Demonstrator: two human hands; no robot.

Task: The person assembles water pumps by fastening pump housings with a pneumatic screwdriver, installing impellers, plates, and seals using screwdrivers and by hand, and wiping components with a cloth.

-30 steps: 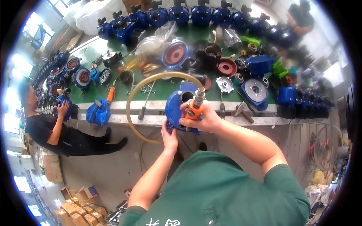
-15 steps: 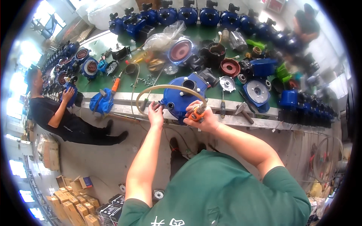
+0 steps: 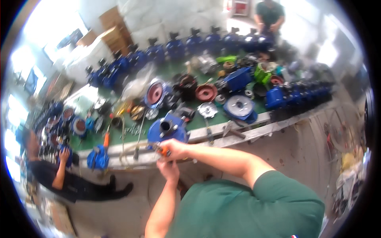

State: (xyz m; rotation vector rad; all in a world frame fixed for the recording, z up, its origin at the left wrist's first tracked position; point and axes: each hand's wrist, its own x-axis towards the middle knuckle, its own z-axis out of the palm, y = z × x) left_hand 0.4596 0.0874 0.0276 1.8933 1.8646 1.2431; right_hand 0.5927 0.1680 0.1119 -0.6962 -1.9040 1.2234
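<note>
An orange air screwdriver [image 3: 163, 151] with a hose is gripped in my right hand [image 3: 176, 148], at the near edge of a blue pump housing [image 3: 179, 131]. The housing rests at the bench's front edge, its round dark opening [image 3: 166, 126] facing up. Just below the tool is my left hand [image 3: 169, 168], raised close to the right one. Its fingers are partly hidden and blurred, so I cannot see whether they hold anything.
A long-shafted screwdriver [image 3: 137, 152], a hammer [image 3: 234, 131] and an orange-handled tool [image 3: 106, 139] lie along the bench front. Behind are a red-brown ring [image 3: 206, 92], a silver round cover [image 3: 207, 110] and rows of blue pumps [image 3: 174, 45]. A co-worker [image 3: 59, 178] is at the left.
My right hand has carried the air screwdriver leftward to the housing's near left edge. The two hands, apart before, are now close together. The whole view has shifted.
</note>
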